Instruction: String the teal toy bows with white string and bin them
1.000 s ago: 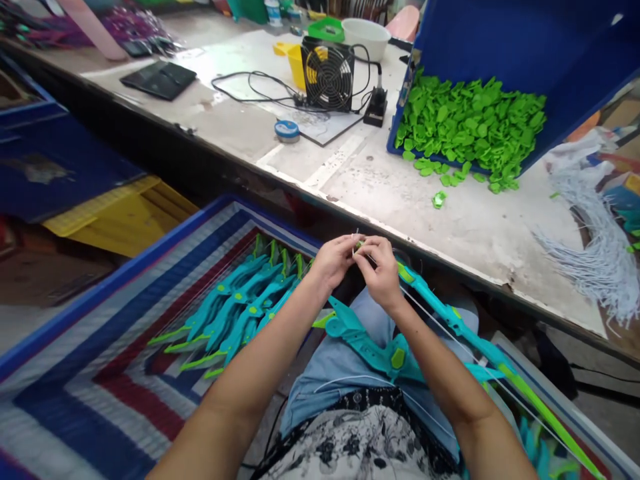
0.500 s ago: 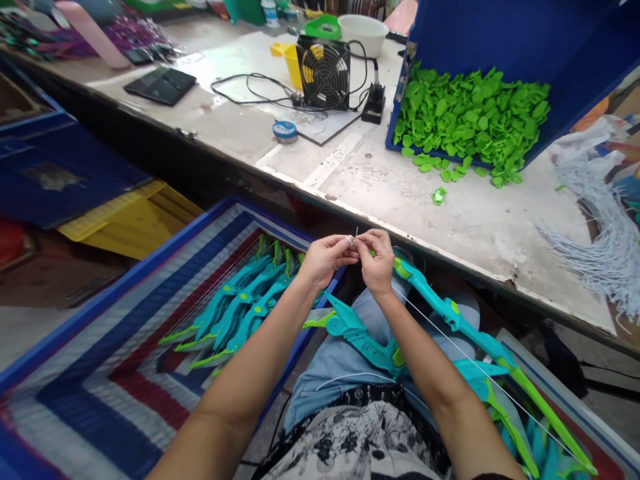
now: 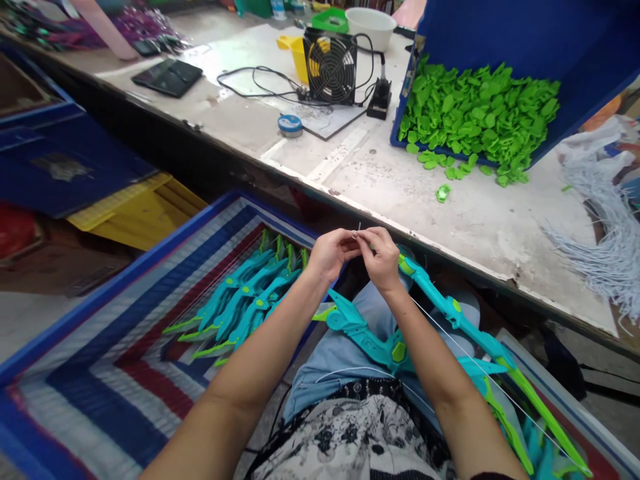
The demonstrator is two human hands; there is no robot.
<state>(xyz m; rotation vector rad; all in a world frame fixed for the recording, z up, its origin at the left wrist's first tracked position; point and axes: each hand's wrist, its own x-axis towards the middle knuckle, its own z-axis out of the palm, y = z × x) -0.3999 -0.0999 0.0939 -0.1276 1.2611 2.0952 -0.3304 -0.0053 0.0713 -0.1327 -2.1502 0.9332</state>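
My left hand (image 3: 330, 255) and my right hand (image 3: 381, 259) meet fingertip to fingertip over my lap, near the table edge. Both are closed, pinching a thin white string (image 3: 359, 227) whose short end sticks up between them. A teal and green toy bow (image 3: 440, 300) lies across my thighs, partly under my right forearm. Its white bowstring (image 3: 453, 332) runs down to the lower green tip at the right. Another teal bow-like piece (image 3: 367, 337) rests on my lap between the forearms. The exact knot or loop at the fingertips is hidden.
To the left, several teal bows (image 3: 245, 290) lie in a blue-rimmed crate with striped lining (image 3: 100, 333). On the table (image 3: 380, 173) are a black fan (image 3: 331, 70), a blue tin (image 3: 290, 125), a tipped blue bin (image 3: 480, 33) of green pieces (image 3: 480, 113) and white strings (image 3: 600, 247).
My left hand has turned and its fingers have come closer to the right fingertips, covering more of the string. The view has shifted slightly; the bow stays on my lap.
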